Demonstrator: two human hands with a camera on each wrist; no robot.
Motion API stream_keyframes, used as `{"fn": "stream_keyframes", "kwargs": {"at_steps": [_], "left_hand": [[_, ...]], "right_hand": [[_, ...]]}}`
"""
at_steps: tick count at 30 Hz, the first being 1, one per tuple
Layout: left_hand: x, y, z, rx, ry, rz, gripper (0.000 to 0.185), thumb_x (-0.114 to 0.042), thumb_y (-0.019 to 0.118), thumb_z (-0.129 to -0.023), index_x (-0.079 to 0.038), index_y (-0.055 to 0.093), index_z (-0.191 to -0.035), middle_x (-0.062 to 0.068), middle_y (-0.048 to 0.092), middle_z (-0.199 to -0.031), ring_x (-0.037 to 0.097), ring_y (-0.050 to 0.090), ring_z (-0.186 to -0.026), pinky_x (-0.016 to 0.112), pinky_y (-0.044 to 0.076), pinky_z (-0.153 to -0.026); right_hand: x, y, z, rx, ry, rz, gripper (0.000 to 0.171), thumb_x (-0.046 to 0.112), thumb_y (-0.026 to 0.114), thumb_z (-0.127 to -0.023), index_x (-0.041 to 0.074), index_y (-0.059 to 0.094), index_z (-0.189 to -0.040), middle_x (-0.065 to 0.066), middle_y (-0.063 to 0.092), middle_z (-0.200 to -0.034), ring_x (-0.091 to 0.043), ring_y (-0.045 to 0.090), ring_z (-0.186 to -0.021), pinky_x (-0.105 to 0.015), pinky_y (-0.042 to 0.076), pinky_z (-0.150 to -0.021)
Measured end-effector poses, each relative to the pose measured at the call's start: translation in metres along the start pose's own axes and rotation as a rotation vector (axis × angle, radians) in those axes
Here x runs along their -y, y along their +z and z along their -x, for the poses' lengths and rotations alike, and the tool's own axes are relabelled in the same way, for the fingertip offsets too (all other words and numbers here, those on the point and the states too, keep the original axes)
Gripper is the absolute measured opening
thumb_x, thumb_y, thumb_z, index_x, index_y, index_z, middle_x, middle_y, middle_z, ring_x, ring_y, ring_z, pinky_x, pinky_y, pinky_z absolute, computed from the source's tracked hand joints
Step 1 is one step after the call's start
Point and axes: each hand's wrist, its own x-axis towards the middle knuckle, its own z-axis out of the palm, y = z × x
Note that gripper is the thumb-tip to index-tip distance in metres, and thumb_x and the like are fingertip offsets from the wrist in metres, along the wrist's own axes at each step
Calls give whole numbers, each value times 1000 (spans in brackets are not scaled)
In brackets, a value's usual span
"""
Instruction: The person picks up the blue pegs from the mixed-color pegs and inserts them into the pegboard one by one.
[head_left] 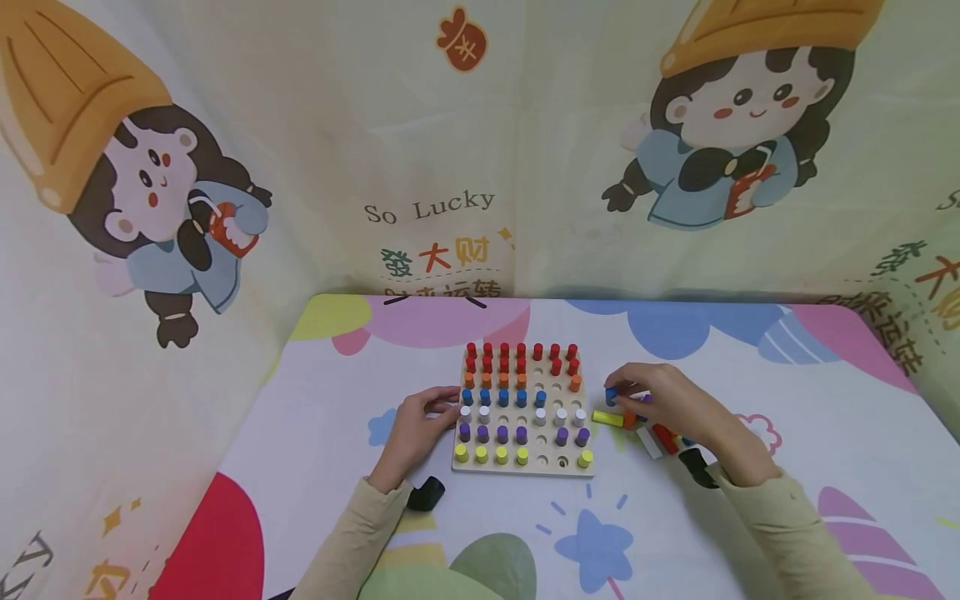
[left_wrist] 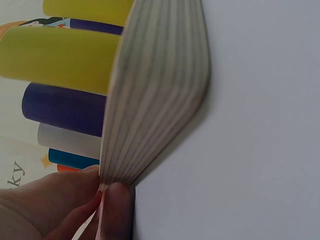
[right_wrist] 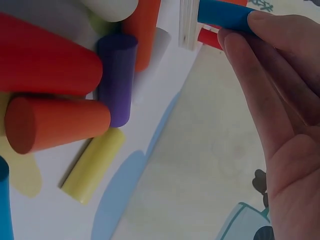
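A wooden pegboard (head_left: 525, 467) lies on the table, with rows of red, orange, blue, white, purple and yellow pegs and several bare holes. My left hand (head_left: 420, 421) grips its left edge; the left wrist view shows fingers (left_wrist: 117, 210) pinching the board's layered edge (left_wrist: 155, 95). My right hand (head_left: 675, 408), just right of the board, pinches a blue peg (head_left: 612, 395) at its fingertips, also seen as the blue peg (right_wrist: 225, 15) in the right wrist view. Under that hand lies a pile of loose pegs (head_left: 645, 429), with red (right_wrist: 45, 55), orange (right_wrist: 55, 122), purple (right_wrist: 117, 75) and yellow (right_wrist: 95, 165) ones.
The table (head_left: 787, 433) wears a pastel cartoon-print cover and is enclosed by printed fabric walls (head_left: 450, 167) behind and at both sides. A black wrist camera (head_left: 427, 493) sits by my left forearm, another (head_left: 697, 467) by my right wrist.
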Motion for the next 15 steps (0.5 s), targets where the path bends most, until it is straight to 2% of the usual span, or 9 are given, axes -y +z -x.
{"fn": "stream_keyframes", "kwargs": {"at_steps": [11, 15], "left_hand": [[0, 0, 0, -1, -1, 4, 32, -17, 71, -92, -10, 69, -124, 4, 72, -112, 14, 68, -93, 36, 56, -85], [1, 1, 0, -2, 2, -4, 32, -17, 70, -93, -10, 69, -124, 5, 72, -112, 14, 68, -92, 36, 56, -85]], "right_hand": [[6, 2, -4, 57, 45, -62, 26, 3, 73, -87, 3, 69, -112, -10, 71, -109, -27, 71, -99, -34, 59, -80], [7, 4, -4, 47, 33, -56, 26, 2, 74, -86, 4, 70, -112, -9, 71, -109, -26, 71, -99, -35, 58, -81]]}}
